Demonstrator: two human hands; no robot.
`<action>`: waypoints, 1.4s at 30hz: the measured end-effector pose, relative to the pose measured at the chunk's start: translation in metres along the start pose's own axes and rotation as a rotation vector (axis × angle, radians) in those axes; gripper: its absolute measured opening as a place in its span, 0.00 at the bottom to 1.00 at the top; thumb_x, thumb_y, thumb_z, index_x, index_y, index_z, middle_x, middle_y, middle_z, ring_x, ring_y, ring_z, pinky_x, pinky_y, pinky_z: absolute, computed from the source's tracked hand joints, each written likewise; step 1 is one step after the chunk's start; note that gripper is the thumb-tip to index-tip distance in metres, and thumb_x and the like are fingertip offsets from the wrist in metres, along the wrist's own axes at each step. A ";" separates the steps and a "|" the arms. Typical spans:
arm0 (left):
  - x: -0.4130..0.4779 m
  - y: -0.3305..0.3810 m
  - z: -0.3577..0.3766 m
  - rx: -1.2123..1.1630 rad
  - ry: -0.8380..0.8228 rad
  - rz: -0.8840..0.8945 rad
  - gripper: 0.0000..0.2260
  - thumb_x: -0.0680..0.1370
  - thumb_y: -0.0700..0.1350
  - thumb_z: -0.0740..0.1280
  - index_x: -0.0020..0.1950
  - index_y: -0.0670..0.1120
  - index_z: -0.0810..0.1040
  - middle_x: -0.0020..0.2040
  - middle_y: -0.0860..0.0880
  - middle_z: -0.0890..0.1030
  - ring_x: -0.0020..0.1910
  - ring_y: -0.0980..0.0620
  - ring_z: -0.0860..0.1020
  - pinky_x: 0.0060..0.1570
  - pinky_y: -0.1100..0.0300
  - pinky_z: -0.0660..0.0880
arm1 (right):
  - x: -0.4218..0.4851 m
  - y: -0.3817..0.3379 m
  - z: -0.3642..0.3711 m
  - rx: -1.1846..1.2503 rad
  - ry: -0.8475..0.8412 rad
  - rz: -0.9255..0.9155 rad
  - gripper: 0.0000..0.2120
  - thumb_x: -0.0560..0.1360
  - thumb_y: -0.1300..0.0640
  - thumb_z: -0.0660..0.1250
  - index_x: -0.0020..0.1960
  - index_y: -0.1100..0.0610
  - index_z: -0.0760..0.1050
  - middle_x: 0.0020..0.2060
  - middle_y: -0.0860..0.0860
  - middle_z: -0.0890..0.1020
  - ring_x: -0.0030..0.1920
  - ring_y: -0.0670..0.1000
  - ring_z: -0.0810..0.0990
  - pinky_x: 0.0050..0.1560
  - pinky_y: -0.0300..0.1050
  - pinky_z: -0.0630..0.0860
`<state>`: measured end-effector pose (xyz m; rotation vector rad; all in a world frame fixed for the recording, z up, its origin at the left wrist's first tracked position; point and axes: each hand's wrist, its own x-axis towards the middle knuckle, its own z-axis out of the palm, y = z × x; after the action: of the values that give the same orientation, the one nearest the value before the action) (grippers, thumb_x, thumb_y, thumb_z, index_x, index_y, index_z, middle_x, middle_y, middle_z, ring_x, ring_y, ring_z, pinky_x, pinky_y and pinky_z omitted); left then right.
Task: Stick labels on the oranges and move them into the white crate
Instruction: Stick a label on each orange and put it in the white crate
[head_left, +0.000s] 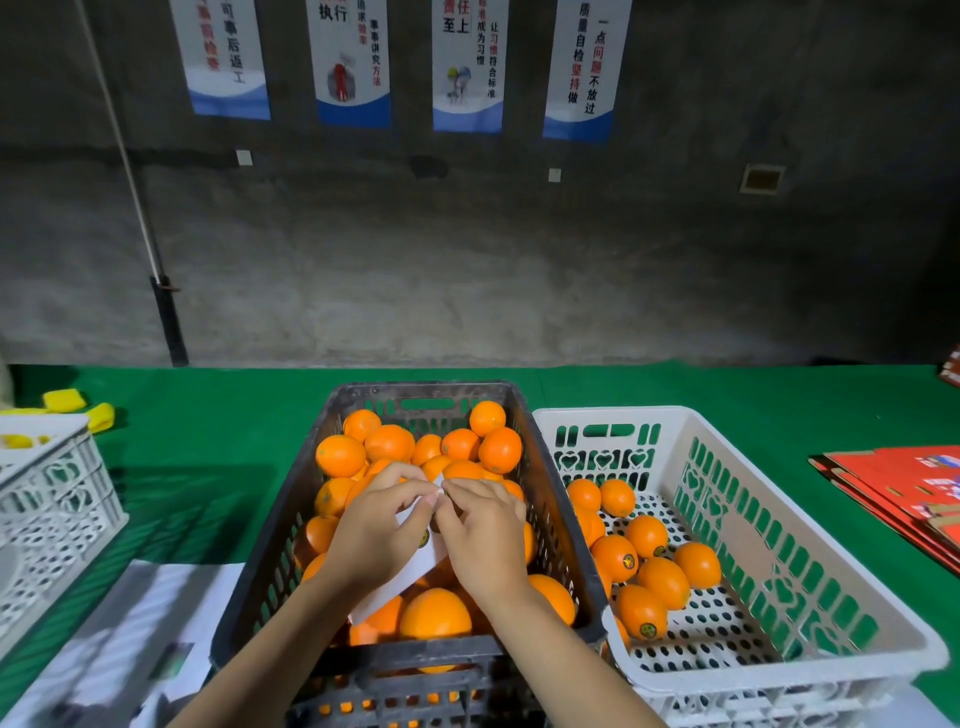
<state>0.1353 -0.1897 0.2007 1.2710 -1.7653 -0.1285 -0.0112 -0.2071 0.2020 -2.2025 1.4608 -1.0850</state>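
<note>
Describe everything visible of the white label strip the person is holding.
The label strip is a long white paper backing, slanting from its upper end down toward the person above the oranges in the black crate. One round dark-and-yellow sticker shows on it. The left hand and right hand both pinch its upper end.

Above the black crate (291, 519), which is full of oranges (340, 455), the left grip (376, 530) holds a white label strip (415, 566), and the right grip (485, 535) pinches its upper end, where the fingertips of both meet. One round label (423, 538) shows on the strip. Just beside it on the right, the white crate (810, 525) holds several labelled oranges (648, 535). Both crates stand on the green worktop (208, 415).
</note>
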 end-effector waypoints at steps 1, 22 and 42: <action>0.000 0.000 0.000 0.004 0.003 -0.004 0.06 0.80 0.41 0.66 0.50 0.48 0.83 0.49 0.62 0.75 0.49 0.57 0.76 0.44 0.62 0.75 | 0.000 0.000 0.000 -0.008 -0.004 0.003 0.15 0.83 0.48 0.59 0.64 0.47 0.80 0.61 0.39 0.79 0.66 0.42 0.69 0.64 0.38 0.55; 0.007 -0.004 -0.011 0.168 0.484 -0.388 0.10 0.83 0.51 0.54 0.48 0.52 0.73 0.44 0.52 0.77 0.41 0.50 0.75 0.40 0.56 0.68 | 0.000 0.006 -0.005 0.342 0.122 0.166 0.08 0.78 0.55 0.69 0.43 0.57 0.84 0.42 0.46 0.82 0.45 0.47 0.79 0.44 0.48 0.77; 0.006 0.001 -0.009 0.267 0.370 -0.441 0.10 0.84 0.53 0.51 0.50 0.53 0.70 0.38 0.50 0.77 0.34 0.41 0.77 0.37 0.50 0.72 | -0.026 0.033 -0.045 0.250 -0.663 -0.140 0.10 0.74 0.52 0.70 0.52 0.45 0.86 0.56 0.37 0.82 0.58 0.33 0.77 0.59 0.33 0.73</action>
<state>0.1407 -0.1908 0.2102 1.7418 -1.1964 0.0930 -0.0713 -0.1913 0.2016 -2.1946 0.8474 -0.4518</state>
